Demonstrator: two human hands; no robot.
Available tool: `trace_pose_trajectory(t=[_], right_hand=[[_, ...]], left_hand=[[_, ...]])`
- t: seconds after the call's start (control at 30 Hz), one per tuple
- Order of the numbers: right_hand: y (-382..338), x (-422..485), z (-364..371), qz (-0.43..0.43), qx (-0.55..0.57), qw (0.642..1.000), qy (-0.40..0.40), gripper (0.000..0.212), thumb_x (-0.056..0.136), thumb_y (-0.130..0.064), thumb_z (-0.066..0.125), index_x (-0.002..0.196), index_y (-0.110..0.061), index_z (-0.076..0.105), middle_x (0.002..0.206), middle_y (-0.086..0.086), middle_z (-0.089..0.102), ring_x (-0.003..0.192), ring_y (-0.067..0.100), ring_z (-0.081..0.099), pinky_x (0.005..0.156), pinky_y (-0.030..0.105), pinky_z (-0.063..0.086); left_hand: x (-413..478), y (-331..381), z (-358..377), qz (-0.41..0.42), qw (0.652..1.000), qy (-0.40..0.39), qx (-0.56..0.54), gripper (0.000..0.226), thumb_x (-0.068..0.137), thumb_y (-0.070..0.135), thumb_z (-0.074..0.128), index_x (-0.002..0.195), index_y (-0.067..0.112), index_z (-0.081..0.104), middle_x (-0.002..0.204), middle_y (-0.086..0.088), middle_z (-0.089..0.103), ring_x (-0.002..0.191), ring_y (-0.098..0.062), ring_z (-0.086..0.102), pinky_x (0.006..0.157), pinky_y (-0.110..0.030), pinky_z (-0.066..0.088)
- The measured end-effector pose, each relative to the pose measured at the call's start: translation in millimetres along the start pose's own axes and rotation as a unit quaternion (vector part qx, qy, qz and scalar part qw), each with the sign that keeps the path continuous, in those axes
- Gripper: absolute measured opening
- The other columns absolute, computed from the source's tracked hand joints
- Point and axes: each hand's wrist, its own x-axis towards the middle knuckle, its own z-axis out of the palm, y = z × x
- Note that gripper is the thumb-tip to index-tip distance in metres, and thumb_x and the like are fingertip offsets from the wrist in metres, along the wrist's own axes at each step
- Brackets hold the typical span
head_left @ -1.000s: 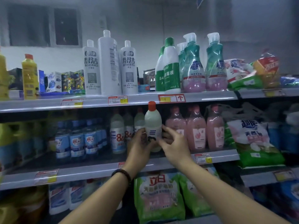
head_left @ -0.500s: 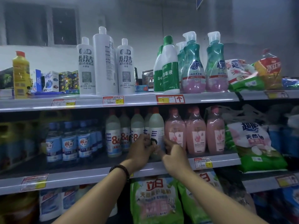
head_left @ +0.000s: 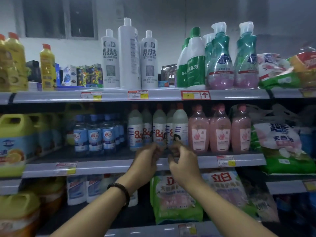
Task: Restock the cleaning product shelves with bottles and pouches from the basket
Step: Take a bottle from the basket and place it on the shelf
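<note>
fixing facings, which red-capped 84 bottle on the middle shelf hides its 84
The rightmost 84 bottle, beside the pink bottles: it shows blue stripes and a dark figure, while the other 84 bottles show a red 84.

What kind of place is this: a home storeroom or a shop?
Most likely a shop's cleaning-products aisle: price tags sit on the shelf edges, identical 84 bottles stand in rows, and pink bottles and detergent pouches face outward.

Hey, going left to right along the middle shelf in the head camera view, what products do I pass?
Yellow jugs → blue-label bottles → white 84 bottles with red caps → pink bottles → green-and-white pouch.
</note>
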Motion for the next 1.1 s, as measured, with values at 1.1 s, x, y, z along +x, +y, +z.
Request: trace_pose_trajectory(t=[1.1], right_hand=[[29.5,-106.9,249.3,0.064,0.003,0.946,-0.318,0.032,0.104,-0.019,0.057,0.136,-0.017,0.058,0.136,0.007,0.069,0.125,0.025,0.065,0.106,0.036,0.053]], left_hand=[[-189.4,-210.0,4.1,-0.349,0.935,-0.056,-0.002,0.061,0.083,0.047,0.089,0.128,0.019,0.059,0.118,0.004,0.070,0.113,-0.019,0.069,0.095,-0.034,0.057]])
